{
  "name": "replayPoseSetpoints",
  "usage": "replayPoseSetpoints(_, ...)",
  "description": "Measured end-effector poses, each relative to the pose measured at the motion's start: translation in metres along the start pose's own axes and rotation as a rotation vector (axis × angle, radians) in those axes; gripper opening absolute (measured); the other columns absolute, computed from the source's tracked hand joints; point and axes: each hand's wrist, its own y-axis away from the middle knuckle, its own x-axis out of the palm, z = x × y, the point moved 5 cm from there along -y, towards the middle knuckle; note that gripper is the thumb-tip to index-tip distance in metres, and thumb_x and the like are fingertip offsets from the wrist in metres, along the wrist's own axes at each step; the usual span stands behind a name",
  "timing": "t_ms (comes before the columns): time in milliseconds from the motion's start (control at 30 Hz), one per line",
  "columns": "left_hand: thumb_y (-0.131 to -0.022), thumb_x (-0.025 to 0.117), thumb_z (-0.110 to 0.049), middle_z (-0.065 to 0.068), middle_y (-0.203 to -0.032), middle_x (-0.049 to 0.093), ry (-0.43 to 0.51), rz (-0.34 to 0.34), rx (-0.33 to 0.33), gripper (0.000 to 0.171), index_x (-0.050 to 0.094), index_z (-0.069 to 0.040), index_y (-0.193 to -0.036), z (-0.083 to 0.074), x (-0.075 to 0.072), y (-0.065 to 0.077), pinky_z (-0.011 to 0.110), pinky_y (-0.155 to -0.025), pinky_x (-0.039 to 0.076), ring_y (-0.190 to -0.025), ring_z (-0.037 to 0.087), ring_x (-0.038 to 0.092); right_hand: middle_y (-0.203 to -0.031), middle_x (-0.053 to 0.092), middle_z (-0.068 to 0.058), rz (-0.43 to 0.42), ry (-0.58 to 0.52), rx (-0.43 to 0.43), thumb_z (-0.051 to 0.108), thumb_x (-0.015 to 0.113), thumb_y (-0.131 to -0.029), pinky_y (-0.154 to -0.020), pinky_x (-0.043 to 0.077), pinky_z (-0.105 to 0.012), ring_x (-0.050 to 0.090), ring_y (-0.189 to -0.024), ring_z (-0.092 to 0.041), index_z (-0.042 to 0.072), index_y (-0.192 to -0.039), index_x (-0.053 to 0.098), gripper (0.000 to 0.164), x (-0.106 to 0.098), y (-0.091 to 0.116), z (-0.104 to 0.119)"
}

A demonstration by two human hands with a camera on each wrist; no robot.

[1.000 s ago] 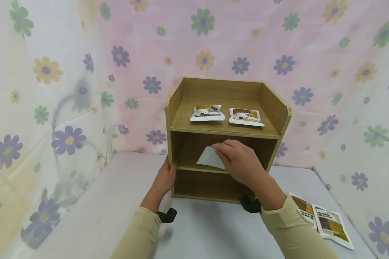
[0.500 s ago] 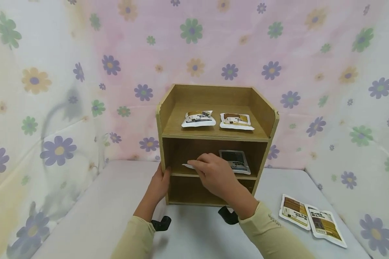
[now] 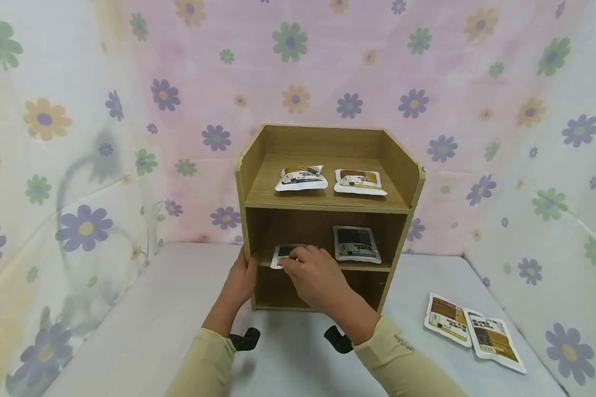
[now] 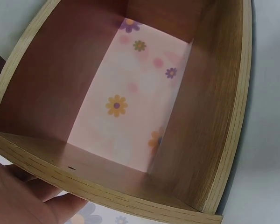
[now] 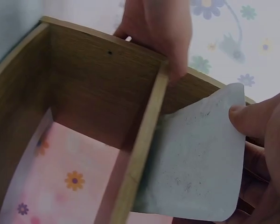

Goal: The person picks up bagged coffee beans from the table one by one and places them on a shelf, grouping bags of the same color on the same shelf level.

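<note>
A wooden shelf unit [image 3: 328, 207] with three levels stands on the table. My left hand [image 3: 239, 280] grips its left side panel, thumb at the front edge and fingers along the outside, as the left wrist view shows. With my right hand [image 3: 318, 278] I pinch a flat pouch [image 3: 280, 256] at the left of the middle shelf. Its pale underside, held at the near edge with the far part inside the compartment, fills the right wrist view. To its right on that shelf lies a dark-labelled pouch [image 3: 356, 244]. My right hand hides part of the held pouch.
Two pouches, one on the left [image 3: 302, 178] and one on the right [image 3: 360, 182], lie on the top shelf. A brown-labelled pouch [image 3: 448, 320] and an overlapping one [image 3: 495, 340] lie on the table at the right. Flowered cloth [image 3: 198, 121] hangs behind and on both sides.
My right hand has moved left and down with the pouch, which has gone from tilted up to lying low over the middle shelf's left part. My left hand stays on the side panel.
</note>
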Motion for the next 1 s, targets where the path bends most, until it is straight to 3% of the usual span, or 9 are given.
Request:
replayPoseSetpoints(267, -0.105, 0.029, -0.037, 0.028, -0.143, 0.045, 0.006, -0.002, 0.004, 0.055, 0.025, -0.007, -0.151, -0.001, -0.001, -0.002, 0.058, -0.106, 0.037, -0.128, 0.045, 0.048, -0.116, 0.066, 0.000, 0.068, 0.033, 0.052, 0.019, 0.063, -0.094, -0.085, 0.053, -0.036, 0.062, -0.105, -0.019, 0.022, -0.124, 0.068, 0.030, 0.015, 0.000, -0.003)
replayPoseSetpoints(567, -0.105, 0.028, -0.037, 0.029, -0.141, 0.046, 0.022, 0.003, -0.001, 0.055, 0.025, -0.006, -0.150, -0.003, 0.001, 0.000, 0.058, -0.105, 0.038, -0.126, 0.044, 0.050, -0.113, 0.066, 0.001, -0.011, 0.042, 0.082, 0.020, 0.061, -0.096, -0.079, 0.053, -0.038, 0.063, -0.100, -0.019, 0.023, -0.119, 0.070, 0.025, 0.033, 0.000, -0.010)
replayPoseSetpoints(1000, -0.105, 0.028, -0.037, 0.029, -0.144, 0.042, 0.035, 0.010, -0.016, 0.056, 0.022, -0.007, -0.152, -0.002, 0.000, 0.001, 0.058, -0.108, 0.036, -0.129, 0.045, 0.046, -0.111, 0.066, 0.001, -0.028, 0.061, 0.108, 0.019, 0.062, -0.094, -0.076, 0.053, -0.039, 0.063, -0.097, -0.020, 0.022, -0.118, 0.070, 0.025, 0.046, -0.007, -0.013)
